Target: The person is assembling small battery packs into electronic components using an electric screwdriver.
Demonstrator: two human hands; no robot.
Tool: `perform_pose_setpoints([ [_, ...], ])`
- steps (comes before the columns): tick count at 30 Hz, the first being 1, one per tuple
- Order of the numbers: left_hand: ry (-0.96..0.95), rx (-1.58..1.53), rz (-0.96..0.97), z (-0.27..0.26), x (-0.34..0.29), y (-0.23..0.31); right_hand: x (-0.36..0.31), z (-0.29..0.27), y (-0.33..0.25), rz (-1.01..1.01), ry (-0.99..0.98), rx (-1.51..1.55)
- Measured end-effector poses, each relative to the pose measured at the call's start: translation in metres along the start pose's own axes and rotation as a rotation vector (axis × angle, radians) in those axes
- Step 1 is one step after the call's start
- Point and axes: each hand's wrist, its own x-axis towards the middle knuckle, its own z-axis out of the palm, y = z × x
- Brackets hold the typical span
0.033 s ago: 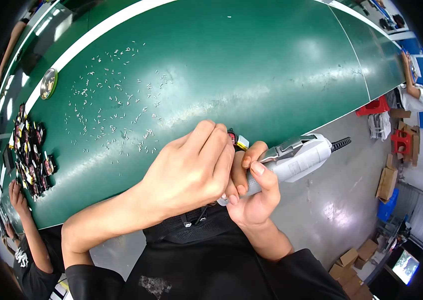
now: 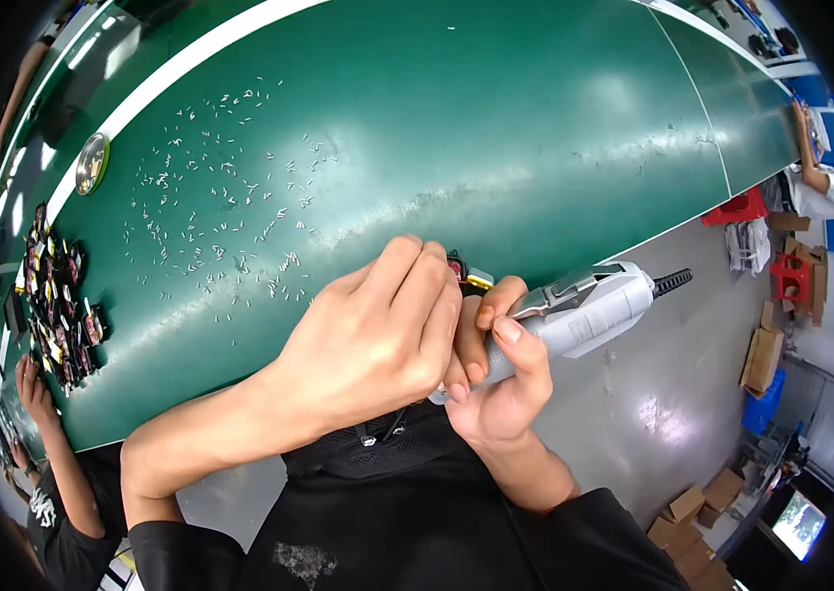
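My right hand [image 2: 510, 384] is wrapped round a pale grey electric screwdriver [image 2: 584, 315]. It has a metal lever along its side and a black ribbed cable sleeve at the rear end. Pressed close against it is my left hand [image 2: 367, 325], back upward and fingers closed. Past its fingertips pokes a small black part with red and a yellow-white tab [image 2: 479, 280], which seems held there. The screwdriver's front end and most of the part are hidden behind my left hand.
Many small silvery pins [image 2: 230, 197] lie scattered over the green table [image 2: 496, 118]. A heap of similar black parts [image 2: 62, 305] sits at the left, beside another person's hand [image 2: 33, 389]. A round dish [image 2: 92, 164] stands at the far left edge. Red stools [image 2: 791, 279] and cartons [image 2: 762, 360] are at right.
The small part's yellow-white tab has tilted slightly at my left fingertips. Both hands and the screwdriver keep almost the same place; the table shifts a little in view.
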Motion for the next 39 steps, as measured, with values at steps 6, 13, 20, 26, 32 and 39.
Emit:
perform_pose_setpoints([
  [6,-0.04,0.129,0.027,0.001,-0.003,-0.001,0.005,-0.006,-0.013,0.046,-0.097,-0.024],
  [13,-0.087,0.187,0.073,0.004,-0.013,0.001,0.041,0.022,-0.088,-0.203,-0.406,-0.219],
  [20,-0.038,0.184,0.068,0.009,-0.016,0.001,0.078,0.02,-0.09,-0.186,-0.466,-0.396],
  [26,-0.028,0.181,0.041,0.009,-0.014,0.003,0.081,0.017,-0.083,-0.195,-0.432,-0.419],
  [32,0.006,0.156,0.041,0.011,-0.016,0.001,0.084,0.026,-0.084,-0.129,-0.453,-0.498],
  [39,0.008,0.162,0.091,0.01,-0.016,-0.002,0.089,0.032,-0.075,-0.099,-0.601,-0.621],
])
